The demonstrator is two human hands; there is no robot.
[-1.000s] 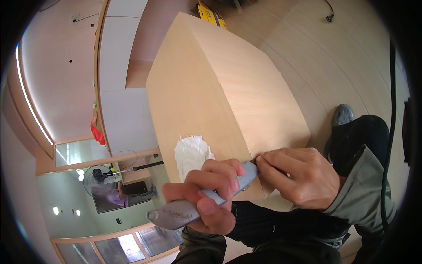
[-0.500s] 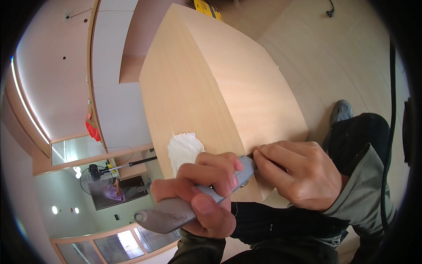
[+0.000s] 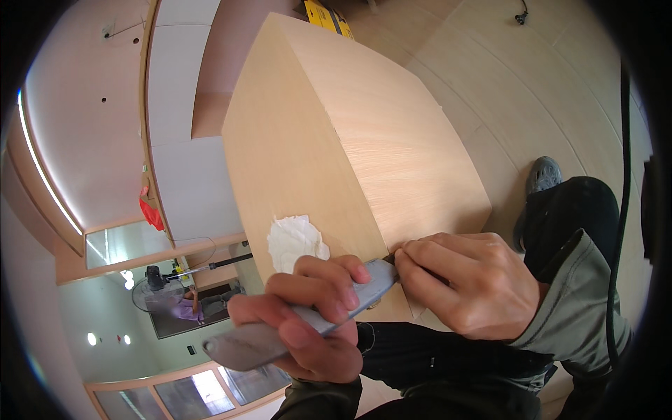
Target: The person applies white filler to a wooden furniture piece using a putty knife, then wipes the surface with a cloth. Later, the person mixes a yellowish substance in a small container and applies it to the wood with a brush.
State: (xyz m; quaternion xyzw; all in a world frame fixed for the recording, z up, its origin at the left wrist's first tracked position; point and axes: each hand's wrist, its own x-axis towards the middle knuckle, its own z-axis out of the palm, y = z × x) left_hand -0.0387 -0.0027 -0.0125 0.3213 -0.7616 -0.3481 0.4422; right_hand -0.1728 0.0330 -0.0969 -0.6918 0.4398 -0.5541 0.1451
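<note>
I see my left hand (image 3: pixel 308 315) wrapped around a grey utility knife (image 3: pixel 308 318), all fingers pressed tight on its handle. The knife tip meets the near corner edge of the pale wooden box (image 3: pixel 364 147). My right hand (image 3: pixel 469 287) rests on the same corner, its fingers pinching together right at the blade tip; what they pinch is too small to tell. A white patch of filler (image 3: pixel 294 241) sits on the side face, just beside the knife. I judge the trimming at this corner is under way, not finished; the filler looks rough.
</note>
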